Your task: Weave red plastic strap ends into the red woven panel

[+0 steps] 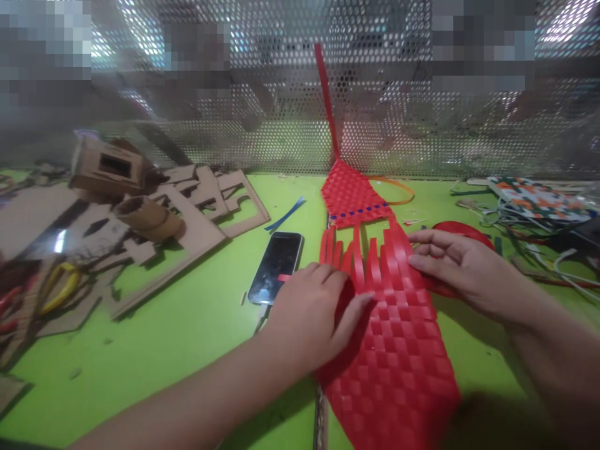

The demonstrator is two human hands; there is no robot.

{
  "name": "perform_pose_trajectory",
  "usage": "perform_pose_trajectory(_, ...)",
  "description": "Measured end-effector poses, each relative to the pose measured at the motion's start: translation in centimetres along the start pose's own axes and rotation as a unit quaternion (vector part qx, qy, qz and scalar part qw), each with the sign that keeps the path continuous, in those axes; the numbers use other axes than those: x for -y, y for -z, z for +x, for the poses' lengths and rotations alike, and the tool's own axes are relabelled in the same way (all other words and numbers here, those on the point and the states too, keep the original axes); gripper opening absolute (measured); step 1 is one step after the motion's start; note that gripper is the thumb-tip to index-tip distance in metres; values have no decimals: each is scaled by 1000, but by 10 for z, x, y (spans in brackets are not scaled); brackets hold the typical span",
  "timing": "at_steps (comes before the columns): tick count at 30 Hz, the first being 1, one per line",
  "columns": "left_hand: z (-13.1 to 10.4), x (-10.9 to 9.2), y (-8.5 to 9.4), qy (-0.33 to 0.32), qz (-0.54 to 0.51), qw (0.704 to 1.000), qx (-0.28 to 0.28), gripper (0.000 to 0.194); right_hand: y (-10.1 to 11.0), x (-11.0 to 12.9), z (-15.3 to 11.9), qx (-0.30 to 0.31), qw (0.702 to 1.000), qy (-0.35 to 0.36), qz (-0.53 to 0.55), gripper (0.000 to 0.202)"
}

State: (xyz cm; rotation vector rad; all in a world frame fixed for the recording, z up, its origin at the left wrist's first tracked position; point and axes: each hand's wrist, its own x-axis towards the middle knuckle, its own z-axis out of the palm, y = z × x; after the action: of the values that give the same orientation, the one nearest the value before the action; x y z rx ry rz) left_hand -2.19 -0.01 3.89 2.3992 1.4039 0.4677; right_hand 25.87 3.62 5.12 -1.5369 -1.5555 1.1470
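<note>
A piece woven from flat red plastic strips (398, 350) runs from the near edge up the middle of the table. Its upper end splits into several loose upright strip ends. Beyond these lies a smaller woven red section (349, 190) crossed by a blue-checked row, joined at the right side by a strip. My left hand (314, 312) lies on the weave's left side, thumb stretched across it and fingers spread over the loose ends; some fingertips are hidden. At the right edge, my right hand (452, 265) has thumb and forefinger closed on a red strip (398, 250).
A phone (274, 269) with a cable lies left of the weave, near a blue strip (284, 214). Cut cardboard (201, 231) and yellow-handled scissors (63, 287) crowd the left. A red strip roll (462, 232) and a multicoloured woven piece (539, 203) are at right. Perforated metal (262, 100) stands behind.
</note>
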Motion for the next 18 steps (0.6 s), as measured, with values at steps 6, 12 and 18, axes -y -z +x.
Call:
perform_pose_trajectory(6,-8,-14,1,32,-76,995,50,75,2,9,-10,66,987,-3,147,61)
perform_pose_trajectory(12,-17,-22,15,64,-266,959,66,77,-6,15,-20,87,976,65,188,62)
perform_pose_trajectory(18,-11,-33,35,51,-478,870,111,68,-29,20,-29,67,964,140,215,51)
